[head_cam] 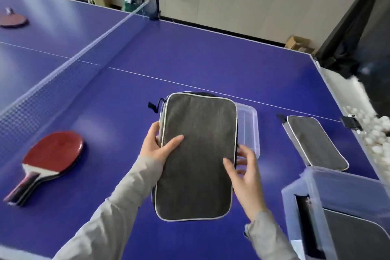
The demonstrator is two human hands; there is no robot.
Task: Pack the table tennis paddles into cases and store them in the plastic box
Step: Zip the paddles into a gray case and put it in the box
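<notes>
A grey paddle case with white piping is held above the blue table, long side running away from me. My left hand grips its left edge, thumb on top. At the case's right edge my right hand has its fingers spread, touching or just off it. Red paddles lie stacked at the left. Another grey case lies flat at the right. The clear plastic box stands at the bottom right with a dark case inside. A far paddle rests beyond the net.
A clear lid lies flat under the held case's far right corner. The net crosses the table at the left. White balls fill a trough past the table's right edge. Cardboard boxes stand by the far wall.
</notes>
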